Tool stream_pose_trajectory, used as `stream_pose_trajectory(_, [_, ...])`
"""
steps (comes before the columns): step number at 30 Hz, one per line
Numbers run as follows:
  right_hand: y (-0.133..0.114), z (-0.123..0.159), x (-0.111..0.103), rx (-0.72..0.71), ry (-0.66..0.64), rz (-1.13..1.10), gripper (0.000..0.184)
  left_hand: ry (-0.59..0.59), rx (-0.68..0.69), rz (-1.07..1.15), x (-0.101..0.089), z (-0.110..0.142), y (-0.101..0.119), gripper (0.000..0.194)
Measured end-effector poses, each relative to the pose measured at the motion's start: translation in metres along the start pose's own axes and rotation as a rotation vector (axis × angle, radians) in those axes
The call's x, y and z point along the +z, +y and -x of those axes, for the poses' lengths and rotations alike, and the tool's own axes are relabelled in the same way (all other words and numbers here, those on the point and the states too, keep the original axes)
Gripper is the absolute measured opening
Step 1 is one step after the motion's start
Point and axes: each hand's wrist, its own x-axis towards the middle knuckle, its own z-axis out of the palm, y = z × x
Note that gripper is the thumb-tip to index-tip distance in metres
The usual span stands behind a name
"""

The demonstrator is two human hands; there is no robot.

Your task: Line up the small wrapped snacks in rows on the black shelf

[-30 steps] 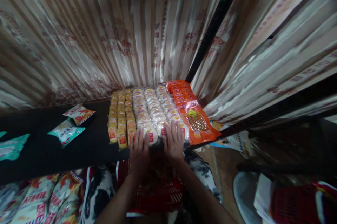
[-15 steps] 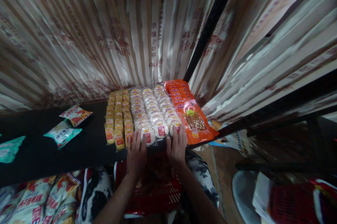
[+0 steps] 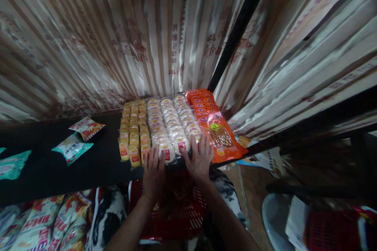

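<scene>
3 overlapping rows of round white packets [image 3: 171,120] — glossy, crinkled clear wrapping [image 3: 160,136], red labels [image 3: 167,154] — lie on the flat black shelf [image 3: 100,164], the left hand [image 3: 154,175] and right hand [image 3: 200,161] loosely spread at their front.

- Here's the long, flat black shelf [image 3: 100,168], sweeping from nine o'clock across to four!
- Golden-yellow, blocky, clear-wrapped packs [image 3: 134,135], lined up in three columns!
- At their three o'clock, white, round, clear-wrapped packs [image 3: 174,123], three columns too!
- Out at four, glossy orange plastic bags [image 3: 220,135], overlapping in a file!
- Towards nine, a red-and-white pillow-shaped pouch [image 3: 86,127]; just at its seven, a white-and-teal pillow-shaped pouch [image 3: 71,148]!
- Farthest nine-wards, a teal, shiny pouch [image 3: 13,165]!
</scene>
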Motion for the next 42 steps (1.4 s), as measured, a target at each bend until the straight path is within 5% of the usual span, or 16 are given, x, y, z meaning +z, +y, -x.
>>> stream_pose_trajectory(28, [-0.012,-0.010,0.005,-0.148,-0.042,0.041,0.056,-0.064,0.036,-0.020,0.003,0.002,-0.004,0.049])
stream_pose_trajectory(36, [-0.060,-0.002,-0.011,-0.322,-0.077,-0.173,0.050,0.057,-0.016,0.050,-0.004,0.009,-0.007,0.047])
stream_pose_trajectory(42, [-0.110,0.017,0.008,-0.422,-0.073,-0.340,0.054,0.317,-0.362,0.192,-0.012,0.007,-0.037,0.049])
